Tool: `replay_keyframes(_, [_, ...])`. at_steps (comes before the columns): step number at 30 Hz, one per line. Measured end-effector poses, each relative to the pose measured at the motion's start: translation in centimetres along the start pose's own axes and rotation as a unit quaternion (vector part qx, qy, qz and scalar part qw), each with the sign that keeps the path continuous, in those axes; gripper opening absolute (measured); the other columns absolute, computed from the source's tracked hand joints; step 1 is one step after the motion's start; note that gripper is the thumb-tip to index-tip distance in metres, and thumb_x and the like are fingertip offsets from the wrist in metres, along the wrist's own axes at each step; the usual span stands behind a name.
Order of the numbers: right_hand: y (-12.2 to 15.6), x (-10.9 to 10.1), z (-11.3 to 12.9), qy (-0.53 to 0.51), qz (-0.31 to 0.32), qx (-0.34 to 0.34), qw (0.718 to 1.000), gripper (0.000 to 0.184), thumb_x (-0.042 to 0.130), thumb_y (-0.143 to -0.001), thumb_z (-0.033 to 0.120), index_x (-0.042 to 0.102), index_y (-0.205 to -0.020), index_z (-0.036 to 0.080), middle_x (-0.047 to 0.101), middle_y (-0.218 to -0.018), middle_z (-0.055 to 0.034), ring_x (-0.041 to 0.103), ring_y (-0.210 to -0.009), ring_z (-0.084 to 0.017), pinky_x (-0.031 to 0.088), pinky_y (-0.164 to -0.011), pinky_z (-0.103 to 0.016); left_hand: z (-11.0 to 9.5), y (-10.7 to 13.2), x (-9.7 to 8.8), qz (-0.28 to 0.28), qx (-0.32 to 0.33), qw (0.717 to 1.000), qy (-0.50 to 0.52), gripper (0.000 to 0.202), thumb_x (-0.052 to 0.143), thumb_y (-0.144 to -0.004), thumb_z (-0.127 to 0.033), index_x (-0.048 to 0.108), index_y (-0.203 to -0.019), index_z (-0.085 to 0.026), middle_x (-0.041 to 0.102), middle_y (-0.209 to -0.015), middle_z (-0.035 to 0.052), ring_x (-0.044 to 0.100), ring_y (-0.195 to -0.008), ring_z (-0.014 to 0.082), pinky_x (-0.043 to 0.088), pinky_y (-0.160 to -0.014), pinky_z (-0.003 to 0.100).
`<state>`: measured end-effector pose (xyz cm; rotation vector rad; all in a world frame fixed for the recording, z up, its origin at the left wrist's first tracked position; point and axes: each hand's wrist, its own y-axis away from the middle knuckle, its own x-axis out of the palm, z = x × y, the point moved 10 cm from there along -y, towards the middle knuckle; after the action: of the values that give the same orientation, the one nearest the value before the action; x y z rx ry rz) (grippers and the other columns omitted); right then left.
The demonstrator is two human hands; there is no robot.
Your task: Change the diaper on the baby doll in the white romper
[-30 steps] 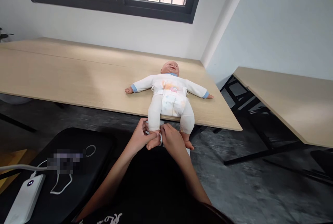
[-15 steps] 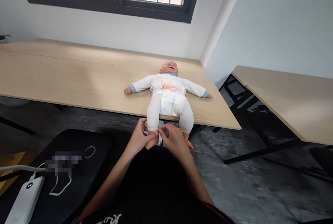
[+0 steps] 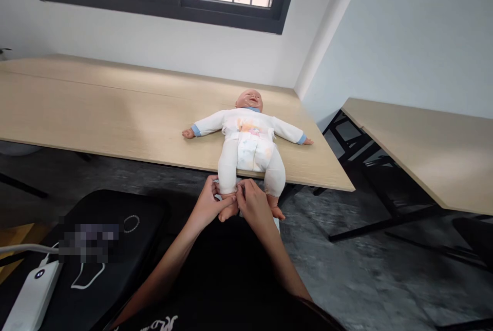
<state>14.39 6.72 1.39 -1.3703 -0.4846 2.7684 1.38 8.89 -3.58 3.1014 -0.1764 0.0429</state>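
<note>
A plastic baby doll (image 3: 250,138) in a white cloth suit with blue cuffs lay on its back on the long pale wooden worktop (image 3: 115,115), near the front edge, with both legs hanging over it. The person's left hand (image 3: 208,203) and right hand (image 3: 254,207) met at one ankle of the doll; each grip was narrow, pinching the white leg cuff just above the bare foot.
</note>
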Motion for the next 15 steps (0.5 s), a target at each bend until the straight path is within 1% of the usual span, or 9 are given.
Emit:
replay_keyframes(4, [-0.1,-1.2,-0.2,-0.075,0.001,-0.006,0.997,0.018,0.047,-0.100,0.024,0.062,-0.092,0.018,0.069,-0.092,-0.0056,0.064,-0.082,-0.019,0.046,-0.076,-0.029,0.0,0.2,-0.2,-0.017,0.009,1.000,-0.020,0.062,0.085,-0.062,-0.033,0.047,-0.110,-0.020,0.066,-0.102,0.0060,0.066,-0.093,0.0208,0.052,-0.078,0.032])
replay_keyframes(6, [-0.1,-2.5,-0.4,-0.117,-0.015,-0.004,0.993,0.019,0.049,-0.100,0.028,0.064,-0.093,0.018,0.070,-0.089,-0.0044,0.064,-0.077,-0.017,0.046,-0.072,-0.027,0.0,0.2,-0.7,-0.026,0.012,0.999,-0.037,0.063,0.084,-0.064,-0.032,0.046,-0.113,-0.019,0.064,-0.105,0.0064,0.065,-0.092,0.0199,0.052,-0.077,0.031])
replay_keyframes(7, [0.0,-3.6,-0.7,-0.135,-0.036,0.003,0.990,0.021,0.050,-0.100,0.032,0.065,-0.094,0.017,0.070,-0.087,-0.0044,0.064,-0.075,-0.017,0.046,-0.070,-0.027,0.0,0.2,-1.0,-0.029,0.014,0.998,-0.044,0.064,0.083,-0.064,-0.032,0.046,-0.114,-0.019,0.063,-0.106,0.0064,0.064,-0.091,0.0194,0.052,-0.077,0.031])
replay_keyframes(9, [0.2,-6.3,-2.0,-0.148,-0.098,0.030,0.984,0.026,0.051,-0.100,0.038,0.066,-0.096,0.017,0.071,-0.087,-0.0050,0.064,-0.073,-0.017,0.047,-0.070,-0.027,-0.2,0.2,-1.6,-0.036,0.022,0.997,-0.061,0.065,0.083,-0.064,-0.033,0.047,-0.116,-0.018,0.061,-0.107,0.0062,0.063,-0.090,0.0186,0.052,-0.079,0.032])
replay_keyframes(12, [1.1,-10.7,-4.7,-0.113,-0.200,0.076,0.970,0.031,0.052,-0.098,0.044,0.067,-0.097,0.017,0.073,-0.092,-0.0070,0.066,-0.079,-0.019,0.049,-0.075,-0.029,-1.1,0.4,-2.7,-0.065,0.044,0.991,-0.105,0.070,0.085,-0.065,-0.038,0.048,-0.121,-0.018,0.060,-0.105,0.0058,0.063,-0.088,0.0190,0.051,-0.074,0.031])
replay_keyframes(13, [1.4,-11.8,-5.6,-0.098,-0.217,0.090,0.967,0.032,0.052,-0.098,0.046,0.067,-0.097,0.017,0.073,-0.094,-0.0078,0.066,-0.081,-0.020,0.049,-0.076,-0.031,-1.7,0.5,-3.1,-0.083,0.058,0.987,-0.123,0.070,0.085,-0.066,-0.039,0.049,-0.122,-0.019,0.060,-0.106,0.0061,0.062,-0.089,0.0196,0.051,-0.073,0.031])
replay_keyframes(15, [1.9,-12.9,-7.3,-0.078,-0.220,0.118,0.965,0.035,0.052,-0.098,0.049,0.066,-0.098,0.017,0.073,-0.097,-0.0093,0.067,-0.083,-0.022,0.049,-0.077,-0.033,-3.4,0.9,-3.9,-0.126,0.097,0.975,-0.154,0.068,0.083,-0.069,-0.042,0.051,-0.124,-0.019,0.061,-0.109,0.0074,0.062,-0.094,0.0211,0.052,-0.075,0.032])
